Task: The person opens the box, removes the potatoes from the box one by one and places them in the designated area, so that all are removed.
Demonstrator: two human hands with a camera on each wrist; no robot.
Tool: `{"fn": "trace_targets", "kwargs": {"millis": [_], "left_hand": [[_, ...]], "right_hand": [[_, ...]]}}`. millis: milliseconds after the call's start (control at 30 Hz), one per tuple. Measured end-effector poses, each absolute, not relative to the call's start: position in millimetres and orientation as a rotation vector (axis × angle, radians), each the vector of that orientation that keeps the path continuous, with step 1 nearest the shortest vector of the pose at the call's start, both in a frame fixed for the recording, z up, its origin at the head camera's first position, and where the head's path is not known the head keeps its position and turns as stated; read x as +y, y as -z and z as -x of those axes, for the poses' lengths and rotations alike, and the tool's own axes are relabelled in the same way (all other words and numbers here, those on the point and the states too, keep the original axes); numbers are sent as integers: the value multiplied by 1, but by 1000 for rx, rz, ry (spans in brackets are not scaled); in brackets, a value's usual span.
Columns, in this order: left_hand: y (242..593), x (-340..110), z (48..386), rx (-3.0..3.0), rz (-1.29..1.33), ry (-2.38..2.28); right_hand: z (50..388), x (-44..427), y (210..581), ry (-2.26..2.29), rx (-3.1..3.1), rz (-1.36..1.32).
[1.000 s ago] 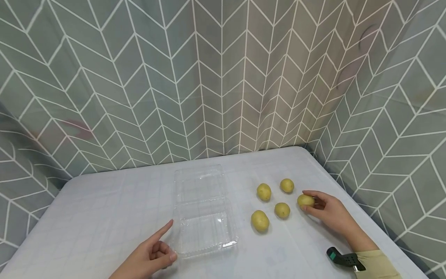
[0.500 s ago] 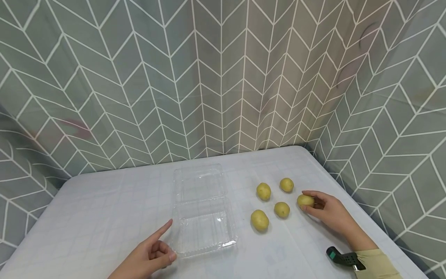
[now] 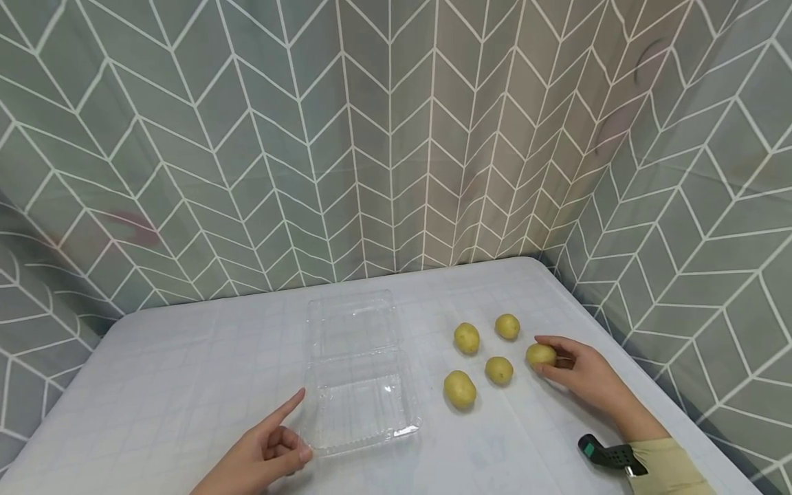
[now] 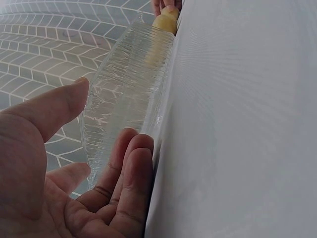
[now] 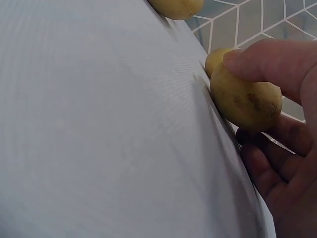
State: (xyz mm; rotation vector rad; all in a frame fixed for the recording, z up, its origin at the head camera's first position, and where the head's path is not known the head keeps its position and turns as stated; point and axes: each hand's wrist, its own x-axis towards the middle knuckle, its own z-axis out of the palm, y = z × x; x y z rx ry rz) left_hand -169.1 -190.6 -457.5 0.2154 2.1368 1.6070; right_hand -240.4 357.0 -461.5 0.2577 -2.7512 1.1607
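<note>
My right hand (image 3: 584, 375) holds a small yellow potato (image 3: 541, 354) between thumb and fingers, low at the table's right side. In the right wrist view, the thumb lies against this potato (image 5: 245, 99), which has a dark blemish, and the fingers curl below it. A hinged clear plastic container (image 3: 365, 416) lies unfolded in the middle of the table. At its left near corner is my left hand (image 3: 262, 447), index finger stretched out and the other fingers bent. The left wrist view shows the thumb and index tips at the edge of the container (image 4: 126, 74).
Several more potatoes lie between the container and my right hand, among them a larger one (image 3: 460, 389) and one at the back (image 3: 507, 326). A white cloth covers the table (image 3: 185, 371). Behind it hangs a patterned curtain (image 3: 396, 137).
The view shifts very slightly; both hands, the potatoes and the container keep their places.
</note>
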Motion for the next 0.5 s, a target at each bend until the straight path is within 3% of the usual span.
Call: {"fn": "trace_targets", "kwargs": {"millis": [500], "left_hand": [[457, -193, 170, 2166, -223, -1585]], "right_hand": [[243, 358, 459, -1205, -2733, -314]]}}
